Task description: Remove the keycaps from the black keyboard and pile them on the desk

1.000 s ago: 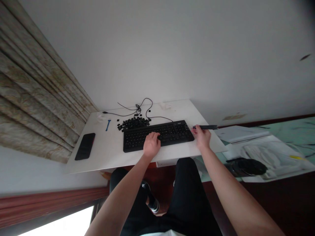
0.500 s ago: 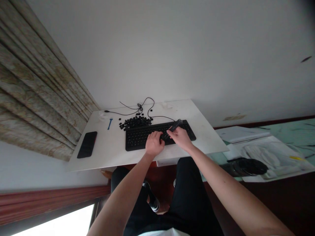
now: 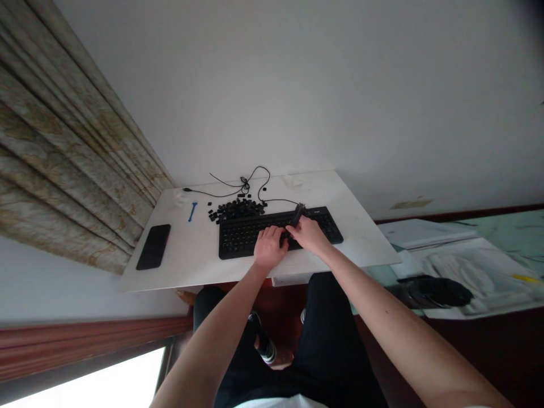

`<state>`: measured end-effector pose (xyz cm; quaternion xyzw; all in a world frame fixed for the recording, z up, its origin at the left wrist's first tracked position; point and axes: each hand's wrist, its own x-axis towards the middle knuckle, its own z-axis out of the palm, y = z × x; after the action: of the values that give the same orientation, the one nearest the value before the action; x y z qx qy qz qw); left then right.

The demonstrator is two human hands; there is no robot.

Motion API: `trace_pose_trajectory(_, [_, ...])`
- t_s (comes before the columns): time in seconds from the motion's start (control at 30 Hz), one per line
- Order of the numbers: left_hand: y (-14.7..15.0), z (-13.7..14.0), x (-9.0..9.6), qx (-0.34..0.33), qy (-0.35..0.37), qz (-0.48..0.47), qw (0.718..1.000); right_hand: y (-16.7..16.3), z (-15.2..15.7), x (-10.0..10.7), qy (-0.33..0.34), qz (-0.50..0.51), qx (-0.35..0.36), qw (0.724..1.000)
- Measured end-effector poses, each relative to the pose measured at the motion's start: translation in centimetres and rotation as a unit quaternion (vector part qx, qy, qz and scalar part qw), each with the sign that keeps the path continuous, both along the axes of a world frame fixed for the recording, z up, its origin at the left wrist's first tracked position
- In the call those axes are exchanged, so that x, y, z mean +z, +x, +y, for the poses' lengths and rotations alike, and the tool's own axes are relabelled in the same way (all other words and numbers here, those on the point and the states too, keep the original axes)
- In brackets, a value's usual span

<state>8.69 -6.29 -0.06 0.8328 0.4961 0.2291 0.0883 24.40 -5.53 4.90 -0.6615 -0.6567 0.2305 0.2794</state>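
Observation:
A black keyboard (image 3: 240, 238) lies on the white table in front of me, with rows of bare key positions on its left part. My left hand (image 3: 269, 246) rests on the keyboard's middle, palm down, its fingers out and the thumb apart. Close beside it, my right hand (image 3: 308, 233) is closed around a short dark tool (image 3: 298, 214) whose upper end points away from me. The tool's lower end is over the keys, largely hidden by my fingers, so its exact kind is unclear. Behind the keyboard sits a heap of loose black keycaps (image 3: 238, 209).
A black cable (image 3: 223, 196) winds along the table's back. Left of the keycaps lies a small blue tool (image 3: 192, 211), with a dark phone (image 3: 153, 247) nearer the left edge. At right, a lower green surface holds papers (image 3: 429, 233) and a black item (image 3: 442, 290).
My right hand has shifted slightly left toward my left hand, and the dark tool now stands more upright. The left hand stays on the keyboard. The view has shifted a little.

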Motion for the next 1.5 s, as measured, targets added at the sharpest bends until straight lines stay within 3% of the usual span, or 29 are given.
trace_pose_trajectory(0.2, [0.0,0.1,0.1,0.002,-0.002,0.023,1.0,-0.4,0.0,-1.3,0.041,0.075,0.03,0.996])
trace_pose_trajectory(0.47, [0.1,0.0,0.4,0.001,-0.019,0.05,0.999,1.2,-1.7,-3.6,0.08,0.196,0.131,0.969])
trace_pose_trajectory(0.6, [0.2,-0.1,0.6,-0.002,-0.023,0.058,0.998,1.2,-2.3,-4.5,0.113,0.219,0.131,0.96])
trace_pose_trajectory(1.0, [0.0,0.0,0.8,-0.012,-0.044,0.058,0.997,-0.4,-5.1,-6.9,0.226,0.114,0.109,0.961])
trace_pose_trajectory(1.27, [0.0,0.0,0.9,-0.021,-0.045,0.053,0.997,-0.2,-5.3,-6.5,0.171,0.081,0.104,0.976])
trace_pose_trajectory(1.5, [-0.1,0.1,0.9,-0.037,-0.045,0.064,0.996,-0.3,-5.3,-6.5,0.168,0.071,0.118,0.976])
